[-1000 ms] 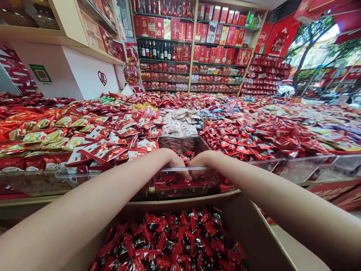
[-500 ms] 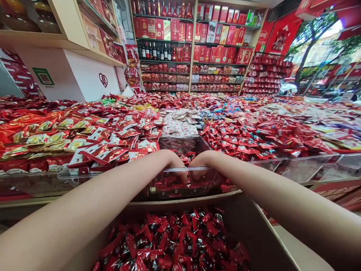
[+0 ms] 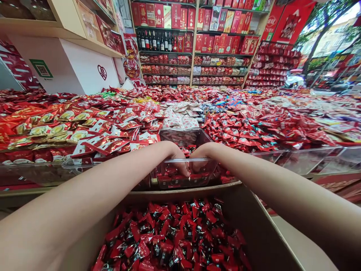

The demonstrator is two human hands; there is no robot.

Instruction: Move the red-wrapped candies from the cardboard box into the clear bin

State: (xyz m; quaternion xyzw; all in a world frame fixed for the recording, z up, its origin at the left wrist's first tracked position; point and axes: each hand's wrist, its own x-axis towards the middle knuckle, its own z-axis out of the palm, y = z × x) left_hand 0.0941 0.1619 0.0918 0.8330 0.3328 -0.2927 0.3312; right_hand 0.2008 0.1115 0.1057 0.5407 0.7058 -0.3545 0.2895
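Both my hands reach over the front wall of a clear plastic bin point(image 3: 208, 135) that holds red wrapped candies point(image 3: 176, 180). My left hand point(image 3: 180, 165) bends down at the wrist. Its fingers, seen through the clear wall, are drawn together at a candy by the front of the bin. Close beside it on the right is my right hand point(image 3: 199, 160), also bent downward among the candies; its fingertips are largely hidden by the wall and its reflections. Below my forearms, an open cardboard box point(image 3: 265, 226) holds many red and black wrapped candies point(image 3: 175, 237).
Heaps of packaged sweets point(image 3: 239, 128) surround the bin, with white packets point(image 3: 182, 116) behind it. A clear plastic ledge point(image 3: 293, 160) runs along the counter front. Shelves point(image 3: 193, 56) of bottles and red boxes stand at the back. A white pillar point(image 3: 87, 67) rises at left.
The view has tilted down slightly, so the counter and box sit higher in the picture. My left fingers have shifted a little within the bin; both hands stay inside it.
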